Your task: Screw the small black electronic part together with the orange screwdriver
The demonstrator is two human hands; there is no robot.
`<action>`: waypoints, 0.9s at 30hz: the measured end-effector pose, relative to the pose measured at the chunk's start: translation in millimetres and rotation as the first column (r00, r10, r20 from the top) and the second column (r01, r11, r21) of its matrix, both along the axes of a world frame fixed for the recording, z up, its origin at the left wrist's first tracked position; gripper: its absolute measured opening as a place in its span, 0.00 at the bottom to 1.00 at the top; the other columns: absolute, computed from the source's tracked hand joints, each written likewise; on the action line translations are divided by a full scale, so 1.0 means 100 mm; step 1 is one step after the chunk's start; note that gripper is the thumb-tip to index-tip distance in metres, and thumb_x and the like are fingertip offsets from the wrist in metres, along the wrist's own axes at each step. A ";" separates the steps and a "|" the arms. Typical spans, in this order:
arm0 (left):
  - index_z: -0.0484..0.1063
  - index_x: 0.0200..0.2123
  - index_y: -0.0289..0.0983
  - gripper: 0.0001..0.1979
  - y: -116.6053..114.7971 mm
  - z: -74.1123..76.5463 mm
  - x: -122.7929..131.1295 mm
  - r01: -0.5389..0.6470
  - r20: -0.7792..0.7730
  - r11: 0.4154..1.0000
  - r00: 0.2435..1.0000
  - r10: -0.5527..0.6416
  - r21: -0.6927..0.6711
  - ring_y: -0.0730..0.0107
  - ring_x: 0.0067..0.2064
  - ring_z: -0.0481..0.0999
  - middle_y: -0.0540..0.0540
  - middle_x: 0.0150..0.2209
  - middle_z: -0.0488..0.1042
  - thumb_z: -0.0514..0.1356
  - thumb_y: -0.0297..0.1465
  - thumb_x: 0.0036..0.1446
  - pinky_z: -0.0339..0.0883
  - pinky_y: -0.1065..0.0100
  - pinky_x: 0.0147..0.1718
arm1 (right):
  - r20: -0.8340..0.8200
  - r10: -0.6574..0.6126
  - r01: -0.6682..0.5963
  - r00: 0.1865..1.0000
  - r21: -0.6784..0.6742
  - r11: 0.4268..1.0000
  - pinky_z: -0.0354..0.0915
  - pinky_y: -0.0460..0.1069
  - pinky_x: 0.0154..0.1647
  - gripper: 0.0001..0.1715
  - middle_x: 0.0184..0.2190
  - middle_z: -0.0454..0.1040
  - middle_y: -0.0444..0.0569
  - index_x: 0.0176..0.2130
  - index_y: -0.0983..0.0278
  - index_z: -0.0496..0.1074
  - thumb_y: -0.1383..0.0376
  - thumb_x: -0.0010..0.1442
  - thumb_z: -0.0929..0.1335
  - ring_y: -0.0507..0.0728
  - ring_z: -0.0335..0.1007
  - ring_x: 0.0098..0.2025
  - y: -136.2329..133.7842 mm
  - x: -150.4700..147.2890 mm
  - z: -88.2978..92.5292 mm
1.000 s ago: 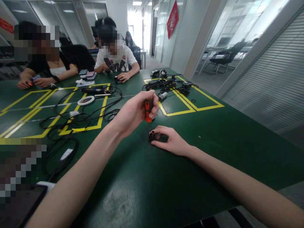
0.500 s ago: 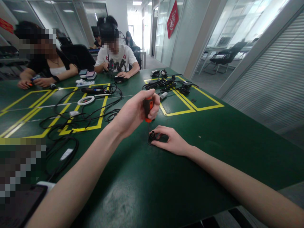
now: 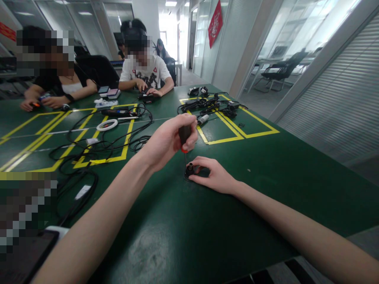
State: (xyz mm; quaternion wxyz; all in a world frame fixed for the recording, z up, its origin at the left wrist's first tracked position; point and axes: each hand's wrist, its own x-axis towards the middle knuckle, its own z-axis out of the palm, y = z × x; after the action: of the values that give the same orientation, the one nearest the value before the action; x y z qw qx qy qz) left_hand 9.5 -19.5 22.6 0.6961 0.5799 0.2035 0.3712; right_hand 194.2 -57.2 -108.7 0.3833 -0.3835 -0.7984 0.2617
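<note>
My left hand point(image 3: 173, 136) is wrapped round the dark handle of a screwdriver point(image 3: 184, 138), which has an orange collar at its lower end. The thin shaft points straight down and reaches the edge of a small black round part point(image 3: 190, 170). That part lies on the green table point(image 3: 237, 232) and has a short upright tube on top. My right hand point(image 3: 211, 175) pinches it from the right between thumb and fingers. Exactly where the tip meets the part is too small to make out.
Black cables point(image 3: 89, 148) sprawl over the left side, with a white ring point(image 3: 107, 125) among them. More dark cables and connectors point(image 3: 207, 104) lie beyond my hands, beside a grey cylinder point(image 3: 203, 120). A phone point(image 3: 32, 252) sits at lower left. Two people work across the table.
My left hand has turned slightly with the screwdriver, so less orange shows on the handle. My right hand and the black part stay put. The co-worker opposite has lowered a hand to the table.
</note>
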 end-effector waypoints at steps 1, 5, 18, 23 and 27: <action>0.67 0.27 0.36 0.13 0.00 0.00 0.00 0.001 0.001 1.000 1.000 -0.001 -0.002 0.76 0.21 0.60 0.53 0.19 0.60 0.56 0.36 0.64 0.59 0.73 0.24 | 0.000 -0.001 0.001 1.000 -0.002 1.000 0.75 0.51 0.40 0.12 0.42 0.80 0.52 0.46 0.64 0.78 0.62 0.63 0.74 0.55 0.76 0.37 0.00 0.00 0.00; 0.70 0.28 0.35 0.17 0.01 0.01 0.00 0.000 0.021 1.000 1.000 0.001 -0.028 0.76 0.22 0.60 0.52 0.19 0.60 0.55 0.39 0.65 0.60 0.73 0.24 | -0.005 0.003 -0.003 1.000 -0.005 1.000 0.75 0.51 0.40 0.12 0.41 0.80 0.52 0.46 0.64 0.78 0.63 0.63 0.74 0.55 0.76 0.37 -0.01 0.00 0.01; 0.65 0.27 0.37 0.14 0.02 -0.01 -0.01 0.014 -0.006 1.000 1.000 -0.014 -0.005 0.75 0.21 0.60 0.52 0.19 0.61 0.55 0.37 0.64 0.59 0.72 0.24 | -0.006 -0.005 0.005 1.000 -0.008 1.000 0.74 0.50 0.40 0.12 0.41 0.79 0.51 0.46 0.64 0.78 0.63 0.62 0.74 0.56 0.77 0.37 0.00 0.00 0.00; 0.67 0.28 0.36 0.14 0.00 0.00 0.00 0.008 -0.017 1.000 1.000 -0.008 0.007 0.77 0.22 0.60 0.53 0.20 0.61 0.56 0.38 0.64 0.59 0.73 0.25 | 0.004 0.000 0.000 1.000 0.002 1.000 0.75 0.51 0.40 0.13 0.41 0.80 0.51 0.47 0.64 0.78 0.63 0.63 0.74 0.55 0.76 0.37 0.00 0.00 0.00; 0.66 0.27 0.36 0.15 0.00 -0.01 0.00 0.004 -0.016 0.999 1.000 -0.003 0.037 0.77 0.23 0.63 0.53 0.22 0.63 0.58 0.38 0.63 0.60 0.73 0.26 | -0.006 0.005 -0.005 1.000 0.003 1.000 0.75 0.50 0.40 0.12 0.41 0.79 0.51 0.47 0.64 0.78 0.63 0.63 0.74 0.55 0.77 0.38 0.00 0.00 -0.01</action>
State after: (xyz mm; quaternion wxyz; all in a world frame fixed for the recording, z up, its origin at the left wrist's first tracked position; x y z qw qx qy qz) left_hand 10.0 -19.1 22.1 0.6843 0.5959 0.2012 0.3690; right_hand 194.6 -56.8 -110.0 0.3856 -0.3800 -0.7987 0.2626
